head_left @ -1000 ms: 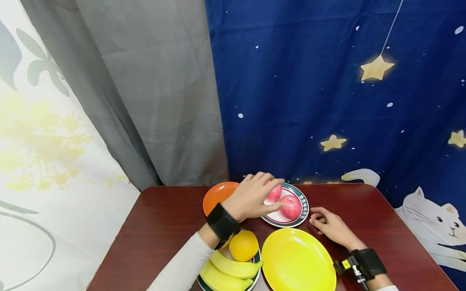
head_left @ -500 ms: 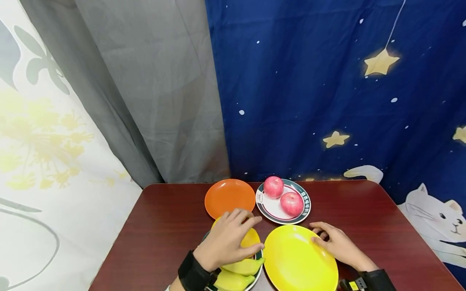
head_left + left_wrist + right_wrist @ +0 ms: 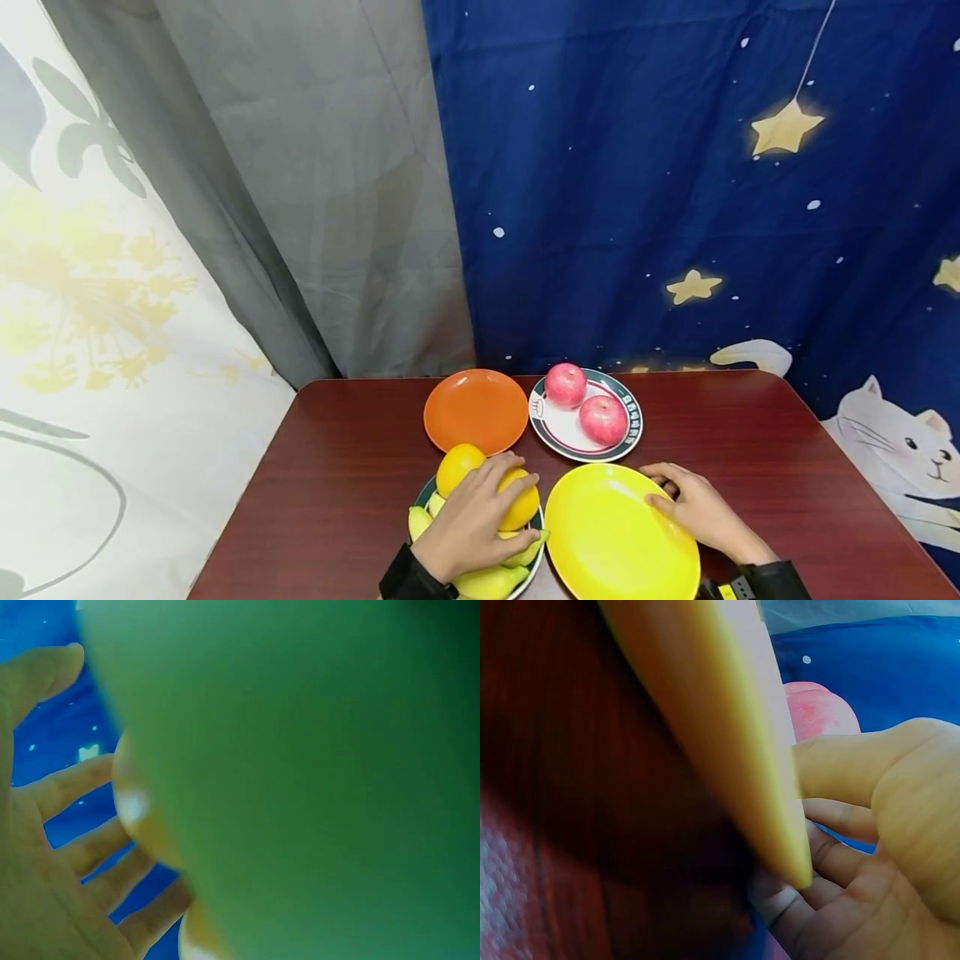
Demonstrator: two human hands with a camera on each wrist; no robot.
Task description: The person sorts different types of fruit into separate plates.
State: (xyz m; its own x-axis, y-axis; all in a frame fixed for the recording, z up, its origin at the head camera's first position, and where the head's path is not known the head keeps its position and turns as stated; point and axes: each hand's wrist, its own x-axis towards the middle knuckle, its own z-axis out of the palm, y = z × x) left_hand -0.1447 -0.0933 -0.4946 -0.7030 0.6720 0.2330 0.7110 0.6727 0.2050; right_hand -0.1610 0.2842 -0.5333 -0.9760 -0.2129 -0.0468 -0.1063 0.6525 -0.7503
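My left hand [image 3: 474, 521] hovers low over a green-rimmed plate [image 3: 425, 493] of fruit, fingers spread around the nearer of two yellow-orange round fruits [image 3: 528, 505]. Its fingers look extended in the left wrist view, close to the round fruits; contact is unclear. The other round fruit [image 3: 459, 467] sits behind it. Bananas [image 3: 487, 583] lie at the plate's front, partly under the hand. My right hand [image 3: 697, 512] pinches the right rim of a yellow plate [image 3: 611, 533]. In the right wrist view the thumb is on one side of the plate's rim [image 3: 727, 742], the fingers on the other.
Behind, an orange plate [image 3: 476, 412] stands beside a white plate [image 3: 632, 417] with a dark patterned rim. That one bears two pink apples, a rear apple [image 3: 566, 384] and a front apple [image 3: 603, 420]. Curtains hang behind the brown table [image 3: 337, 483]. A blurred green shape [image 3: 315, 780] fills much of the left wrist view.
My left hand has come back from above the apples and down onto the fruit plate. My right hand has moved from beside the yellow plate to its rim and taken hold there.
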